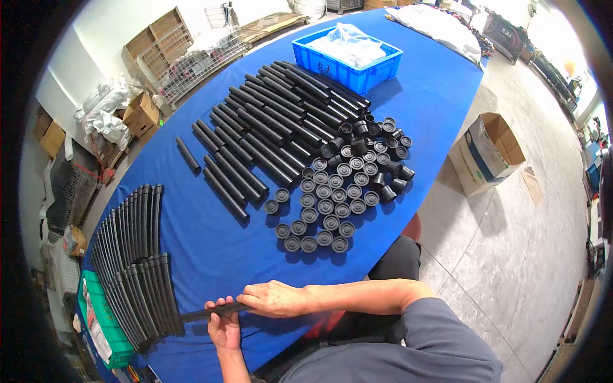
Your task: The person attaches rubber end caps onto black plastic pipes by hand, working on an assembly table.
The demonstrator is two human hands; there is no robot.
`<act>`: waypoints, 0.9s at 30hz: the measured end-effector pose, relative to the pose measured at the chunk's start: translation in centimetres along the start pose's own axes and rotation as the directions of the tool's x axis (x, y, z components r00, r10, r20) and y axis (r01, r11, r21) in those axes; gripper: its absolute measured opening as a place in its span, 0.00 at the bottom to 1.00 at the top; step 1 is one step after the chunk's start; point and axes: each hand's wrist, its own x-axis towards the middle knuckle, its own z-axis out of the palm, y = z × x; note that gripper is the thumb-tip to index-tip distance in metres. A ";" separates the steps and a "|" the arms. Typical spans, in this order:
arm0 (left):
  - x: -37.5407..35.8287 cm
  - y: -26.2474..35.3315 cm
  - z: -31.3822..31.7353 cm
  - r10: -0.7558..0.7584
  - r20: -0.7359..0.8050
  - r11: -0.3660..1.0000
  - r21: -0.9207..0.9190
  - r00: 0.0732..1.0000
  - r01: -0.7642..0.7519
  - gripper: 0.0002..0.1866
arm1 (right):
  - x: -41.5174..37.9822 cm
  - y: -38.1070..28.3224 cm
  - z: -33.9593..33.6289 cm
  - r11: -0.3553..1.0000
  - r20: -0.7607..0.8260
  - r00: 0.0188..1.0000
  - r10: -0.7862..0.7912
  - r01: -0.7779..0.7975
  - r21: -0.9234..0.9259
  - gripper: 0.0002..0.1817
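Observation:
A black tube (198,315) lies level between my two hands near the table's front edge. My left hand (225,324) has its fingers wrapped round the tube's middle. My right hand (276,299) is closed at the tube's right end and hides it. To the left of my hands, capped black tubes (143,293) lie side by side in two overlapping rows. Beyond my hands, round black caps (324,206) are spread in a cluster, several facing up and others on their sides. Loose black tubes (255,121) lie in slanting rows behind the caps.
A blue crate (377,75) with white plastic inside stands at the back of the blue table (236,268). At the left edge is a green tray (118,341). An open cardboard box (476,159) stands on the floor to the right.

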 end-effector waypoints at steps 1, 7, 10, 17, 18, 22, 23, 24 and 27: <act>-0.1 0.0 -0.5 0.015 -0.011 1.000 0.011 1.000 -0.015 0.16 | -0.1 0.0 0.0 1.000 -0.013 1.000 -0.009 0.009 0.012 0.18; 0.0 -0.2 -0.4 0.051 -0.011 0.996 0.077 0.999 -0.050 0.15 | 0.5 -0.3 -1.4 0.900 0.136 0.959 0.250 -0.282 0.332 0.20; -0.1 0.0 -0.8 0.039 0.022 0.997 0.065 0.999 -0.041 0.16 | 0.4 0.3 -0.4 0.924 0.065 0.979 0.194 -0.205 0.323 0.20; -0.3 -0.2 -0.3 0.065 -0.106 0.996 0.065 0.992 -0.058 0.15 | 0.5 -0.4 -0.6 0.937 0.060 0.975 0.215 -0.223 0.270 0.17; -0.2 -0.2 -0.1 0.060 -0.137 0.997 0.050 0.989 -0.054 0.15 | 0.3 -0.5 0.0 0.960 0.027 0.981 0.191 -0.193 0.201 0.17; -0.1 -0.2 0.1 0.037 -0.099 0.999 0.020 0.994 -0.036 0.15 | 0.1 -0.8 0.0 0.998 0.023 0.998 0.061 -0.062 0.024 0.16; 0.0 -0.2 -0.2 0.039 -0.074 0.999 0.020 0.996 -0.037 0.16 | 0.2 -0.9 -0.3 0.988 0.026 0.994 0.106 -0.108 0.110 0.16; 0.0 -0.2 -0.4 0.040 -0.050 0.999 0.019 0.998 -0.039 0.16 | 0.4 -0.9 -0.8 0.968 0.033 0.988 0.151 -0.154 0.196 0.17; 0.0 -0.3 -0.3 0.060 -0.025 0.996 0.064 0.998 -0.058 0.16 | 0.5 -0.6 -0.8 0.918 0.075 0.967 0.242 -0.253 0.306 0.18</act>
